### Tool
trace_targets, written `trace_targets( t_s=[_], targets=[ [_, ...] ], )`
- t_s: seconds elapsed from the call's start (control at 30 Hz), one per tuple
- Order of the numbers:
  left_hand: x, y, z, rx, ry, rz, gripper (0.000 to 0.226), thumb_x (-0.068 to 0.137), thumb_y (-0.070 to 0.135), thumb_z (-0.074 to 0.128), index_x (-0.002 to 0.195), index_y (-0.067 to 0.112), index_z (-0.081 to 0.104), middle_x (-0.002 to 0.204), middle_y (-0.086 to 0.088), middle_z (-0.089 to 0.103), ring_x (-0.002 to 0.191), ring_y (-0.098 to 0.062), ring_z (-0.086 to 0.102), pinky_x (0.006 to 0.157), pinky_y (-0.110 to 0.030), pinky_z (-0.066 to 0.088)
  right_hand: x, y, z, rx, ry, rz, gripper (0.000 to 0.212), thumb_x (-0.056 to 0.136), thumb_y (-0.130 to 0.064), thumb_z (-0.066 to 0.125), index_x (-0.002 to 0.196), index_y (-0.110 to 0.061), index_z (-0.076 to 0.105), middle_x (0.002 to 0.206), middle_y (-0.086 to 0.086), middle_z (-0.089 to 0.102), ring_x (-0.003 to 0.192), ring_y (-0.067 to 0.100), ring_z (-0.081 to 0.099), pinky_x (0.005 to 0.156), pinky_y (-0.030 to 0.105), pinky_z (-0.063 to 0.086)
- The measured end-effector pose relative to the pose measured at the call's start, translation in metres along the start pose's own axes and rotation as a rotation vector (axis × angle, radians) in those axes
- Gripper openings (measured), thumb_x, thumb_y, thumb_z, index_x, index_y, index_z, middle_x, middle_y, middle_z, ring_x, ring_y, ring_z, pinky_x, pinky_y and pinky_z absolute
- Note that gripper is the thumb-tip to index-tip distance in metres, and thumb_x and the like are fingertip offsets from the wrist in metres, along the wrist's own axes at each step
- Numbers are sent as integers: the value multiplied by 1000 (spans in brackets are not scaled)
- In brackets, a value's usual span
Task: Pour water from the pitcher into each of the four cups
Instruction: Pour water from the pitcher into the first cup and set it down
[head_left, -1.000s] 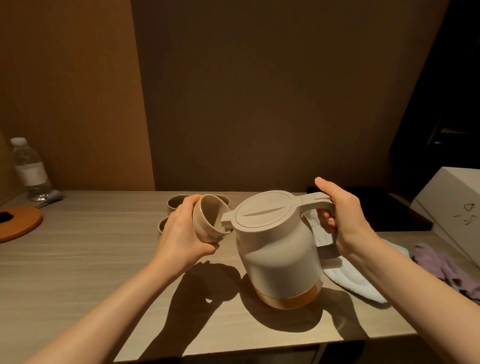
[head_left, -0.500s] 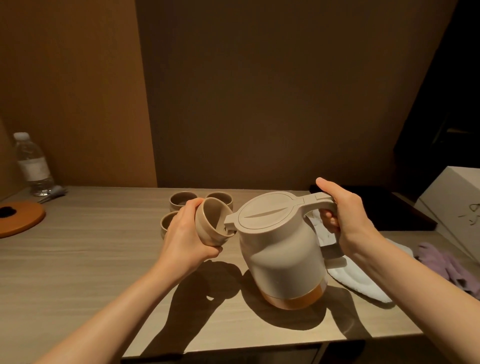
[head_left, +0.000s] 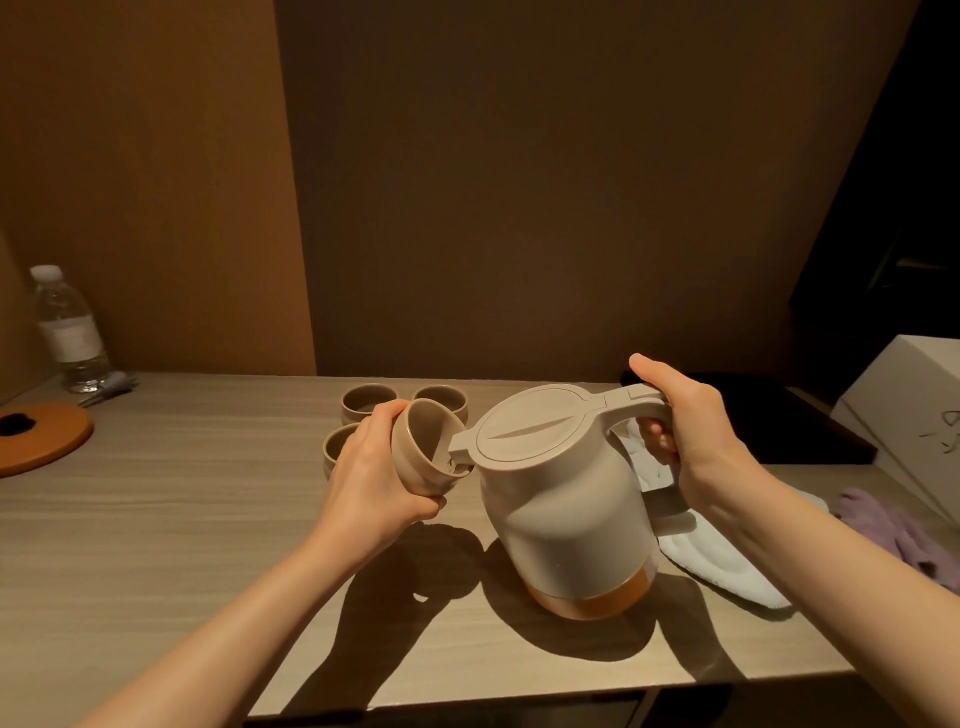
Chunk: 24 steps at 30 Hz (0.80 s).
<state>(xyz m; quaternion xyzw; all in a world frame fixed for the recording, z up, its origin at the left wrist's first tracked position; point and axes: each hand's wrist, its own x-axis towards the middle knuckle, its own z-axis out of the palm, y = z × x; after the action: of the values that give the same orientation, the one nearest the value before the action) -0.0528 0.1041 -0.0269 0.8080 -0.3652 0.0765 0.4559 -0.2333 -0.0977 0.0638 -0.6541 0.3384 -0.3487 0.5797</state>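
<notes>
A beige pitcher (head_left: 566, 499) with an orange base is tilted to the left above the wooden table (head_left: 156, 519). My right hand (head_left: 691, 431) grips its handle. My left hand (head_left: 374, 478) holds a beige cup (head_left: 423, 457), tipped on its side with its mouth against the pitcher's spout. Behind my left hand three more cups stand upright on the table: one at the back left (head_left: 363, 402), one at the back right (head_left: 444, 397), and one (head_left: 337, 449) partly hidden by my hand. I cannot tell if water is flowing.
A water bottle (head_left: 67, 332) and a round orange coaster (head_left: 47, 441) sit at the far left. A white cloth (head_left: 722, 566) lies right of the pitcher, with a purple cloth (head_left: 893, 530), a white box (head_left: 914, 410) and a dark tray (head_left: 779, 421) beyond.
The pitcher has tipped a little further toward the cup. Both hands keep their grips, and the view has shifted slightly.
</notes>
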Motion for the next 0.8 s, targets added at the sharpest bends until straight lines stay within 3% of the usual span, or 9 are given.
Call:
trace_targets(
  t_s=[0.8],
  targets=[
    [0, -15, 14, -39, 12, 10, 102, 41, 34, 94, 123, 45, 33, 116, 19, 49, 111, -12, 52, 85, -33, 49, 4, 1, 1, -9, 4, -6, 49, 86, -50, 61, 57, -10, 57, 39, -4, 47, 33, 6, 40, 39, 17, 32]
  ],
)
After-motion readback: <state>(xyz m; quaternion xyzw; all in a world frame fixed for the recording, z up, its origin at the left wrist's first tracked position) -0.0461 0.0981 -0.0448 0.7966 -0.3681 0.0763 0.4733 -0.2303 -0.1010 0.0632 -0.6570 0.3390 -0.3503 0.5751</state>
